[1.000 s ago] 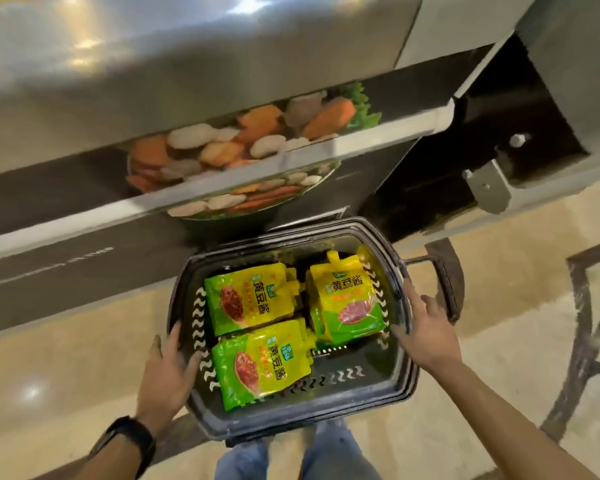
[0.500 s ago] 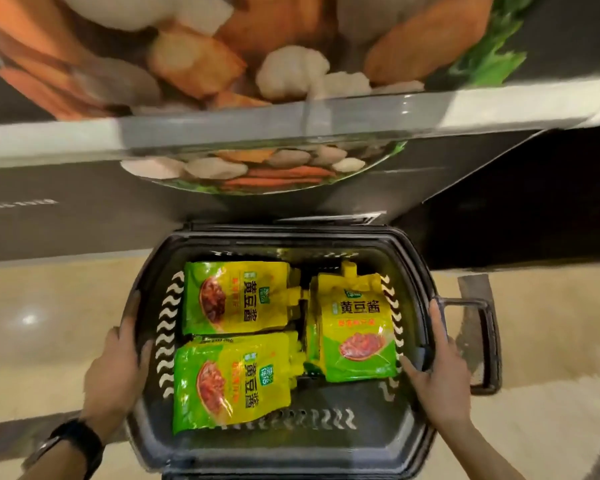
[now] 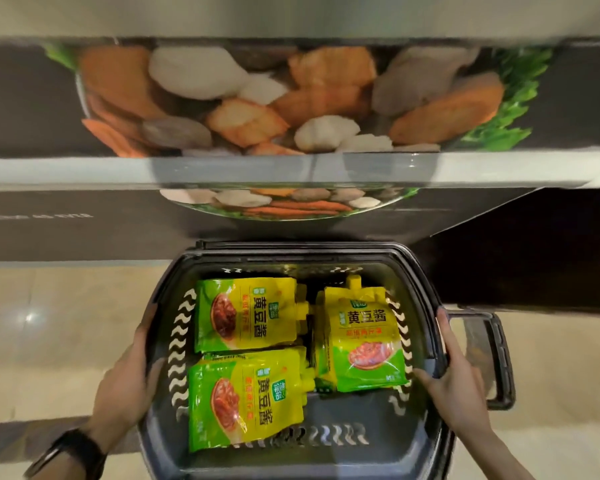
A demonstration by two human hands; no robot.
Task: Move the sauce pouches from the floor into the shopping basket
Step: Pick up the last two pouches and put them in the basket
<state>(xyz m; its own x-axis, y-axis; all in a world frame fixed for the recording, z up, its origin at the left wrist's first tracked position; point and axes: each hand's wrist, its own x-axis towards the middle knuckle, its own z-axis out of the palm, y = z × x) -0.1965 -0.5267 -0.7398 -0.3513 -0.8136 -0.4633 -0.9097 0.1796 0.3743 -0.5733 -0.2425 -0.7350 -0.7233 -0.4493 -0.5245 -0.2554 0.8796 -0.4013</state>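
A dark grey shopping basket (image 3: pixel 326 455) stands on the tiled floor in front of me. Three yellow-green sauce pouches lie flat inside it: one at the back left (image 3: pixel 246 315), one at the front left (image 3: pixel 246 400), one on the right (image 3: pixel 362 337) with its spout toward the back. My left hand (image 3: pixel 129 382) grips the basket's left rim, thumb over the edge. My right hand (image 3: pixel 454 379) grips the right rim beside the folded-down handle (image 3: pixel 496 358). No pouch is visible on the floor.
A store counter (image 3: pixel 291 168) with a food picture and a pale ledge rises right behind the basket. Glossy beige floor (image 3: pixel 49 323) lies on both sides. A black watch sits on my left wrist (image 3: pixel 70 448).
My view has come closer and lower over the basket, and the basket has shifted right in the frame. Both hands have closed tighter on the rims. The pouches have not moved inside it.
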